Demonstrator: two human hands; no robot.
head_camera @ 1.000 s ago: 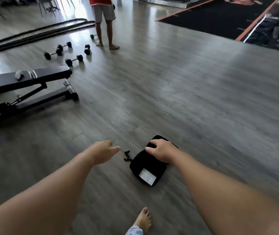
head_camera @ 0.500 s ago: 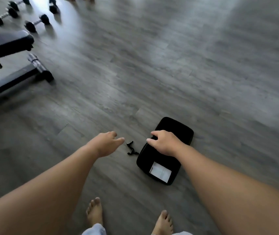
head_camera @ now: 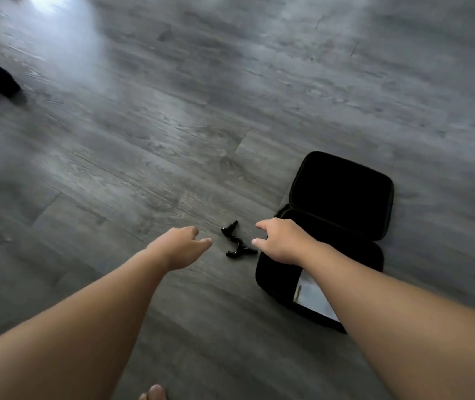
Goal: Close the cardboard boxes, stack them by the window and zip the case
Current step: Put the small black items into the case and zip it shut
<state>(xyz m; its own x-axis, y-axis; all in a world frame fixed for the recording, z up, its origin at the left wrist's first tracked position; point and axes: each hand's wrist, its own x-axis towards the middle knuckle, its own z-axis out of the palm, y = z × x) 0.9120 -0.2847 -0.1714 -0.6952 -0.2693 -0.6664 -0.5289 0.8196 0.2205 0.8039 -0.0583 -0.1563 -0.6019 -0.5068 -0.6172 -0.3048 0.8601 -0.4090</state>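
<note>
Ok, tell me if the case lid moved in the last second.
Yes. The lid has swung open, away from the person, beyond the case's base, which stays beside the small black parts.

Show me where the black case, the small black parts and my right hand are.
black case (head_camera: 343,194), head view, inside of open lid
small black parts (head_camera: 237,245), head view, middle of the cluster
right hand (head_camera: 281,243), head view, back of hand

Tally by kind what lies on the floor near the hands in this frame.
Black case, lying open: 1
Small black parts beside it: about 3, blurred
White card in the case: 1
Total: about 5
</note>
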